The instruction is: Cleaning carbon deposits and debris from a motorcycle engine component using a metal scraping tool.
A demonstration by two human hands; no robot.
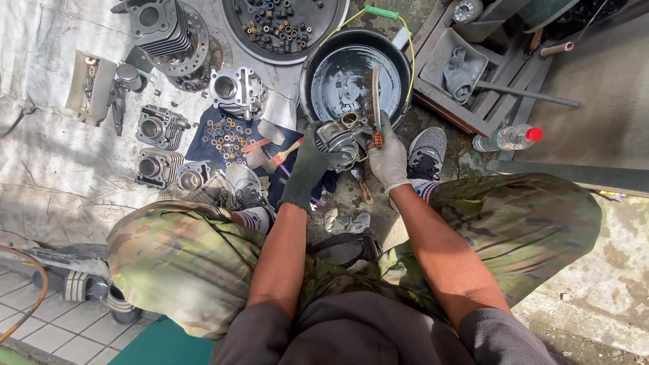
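The left hand (305,172), in a dark glove, is gripping the engine part (336,140) just over the basin (399,57) rim; the right hand (389,161) is clamping a brush (376,101) against it. Scrubbing is going best with the part braced firmly, strokes short, runoff dripping into the basin

A dull grey cast-metal engine part (336,138), greasy and rough, is held in a dark matt glove on the left hand (305,172) and a pale, smudged rubbery glove on the right hand (389,162). A wire brush (376,101) with a wooden handle is gripped. The black basin (405,64) looks glossy and wet. The plastic bottle (507,138) is clear, the ground cloth (47,162) creased and matt.
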